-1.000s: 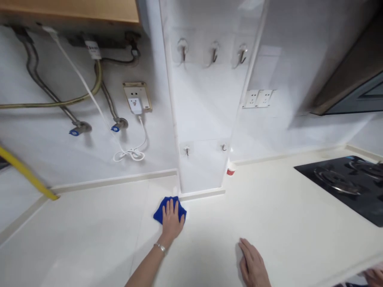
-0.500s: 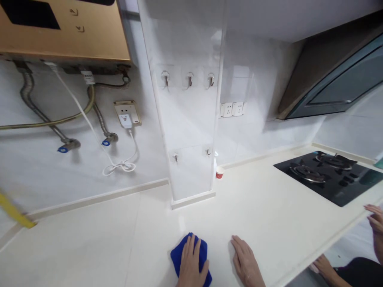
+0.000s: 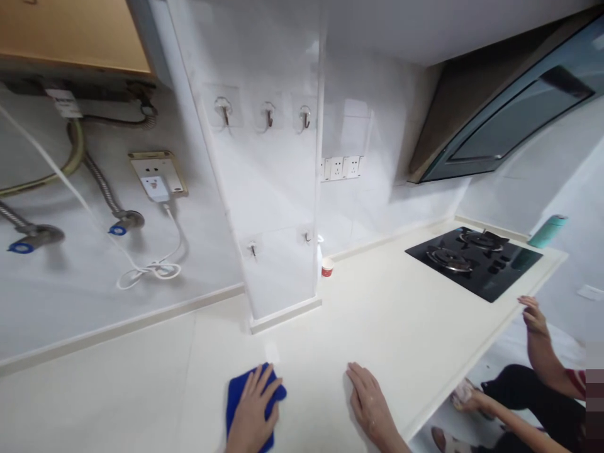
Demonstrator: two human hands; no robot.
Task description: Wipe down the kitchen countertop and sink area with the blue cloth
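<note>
My left hand (image 3: 253,409) lies over a folded blue cloth (image 3: 234,396), its fingers spread and pressing down on the pale countertop (image 3: 302,352). Cloth edges show on both sides of the fingers. To the right, my right hand (image 3: 370,402) rests palm down on the bare counter with nothing in it. Its fingers are stretched out and lie close together, apart from the cloth.
A tiled pillar (image 3: 283,270) with clear hooks stands behind my hands. Near it are a red-and-white cup (image 3: 327,268) and a white bottle (image 3: 319,255). The black gas hob (image 3: 472,261) and a green bottle (image 3: 547,231) are farther right. Another person (image 3: 547,352) crouches by the counter's front edge.
My view has turned right and shows more of the other person. My left hand and the blue cloth have slid left along the counter, away from my right hand.
</note>
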